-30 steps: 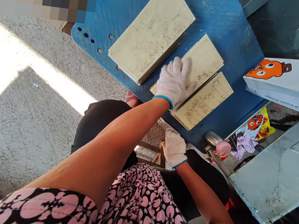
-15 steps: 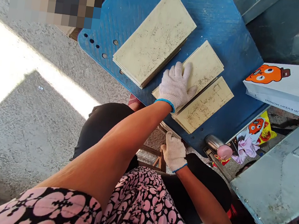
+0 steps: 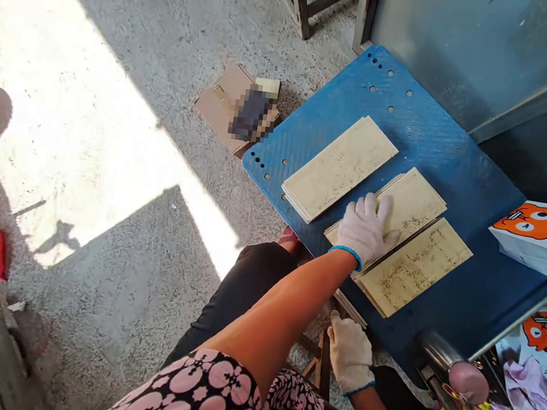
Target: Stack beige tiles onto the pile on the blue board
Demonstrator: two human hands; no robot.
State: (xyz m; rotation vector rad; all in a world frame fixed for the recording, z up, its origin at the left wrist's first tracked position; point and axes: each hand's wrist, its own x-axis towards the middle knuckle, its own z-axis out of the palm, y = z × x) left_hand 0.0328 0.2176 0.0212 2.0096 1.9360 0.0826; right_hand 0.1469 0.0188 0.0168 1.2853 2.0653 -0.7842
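Observation:
My left hand (image 3: pixel 364 225), in a white knitted glove with a blue cuff, lies with fingers spread on the middle stack of thin cream-coloured boards (image 3: pixel 413 196). Beside it on the right is another pile of such boards (image 3: pixel 419 268), its top speckled with dark marks. A third stack (image 3: pixel 341 167) sits to the left, lightly speckled. My right hand (image 3: pixel 350 355), gloved too, is low by my leg below the table edge, close to the edges of more thin boards (image 3: pixel 350 308). Its fingers are mostly hidden, apart from one tip.
The boards lie on a blue table (image 3: pixel 459 169) with holes near its corners. To the right are a white printed bag (image 3: pixel 540 247), a metal flask with pink lid (image 3: pixel 454 366) and a lilac cloth (image 3: pixel 521 392). Flattened cardboard (image 3: pixel 221 104) lies on the concrete floor, wooden stool legs (image 3: pixel 300 0) beyond.
The view has swung left, so the table and both hands appear further right and lower. My left hand stays on the middle stack; my right hand remains below the table edge.

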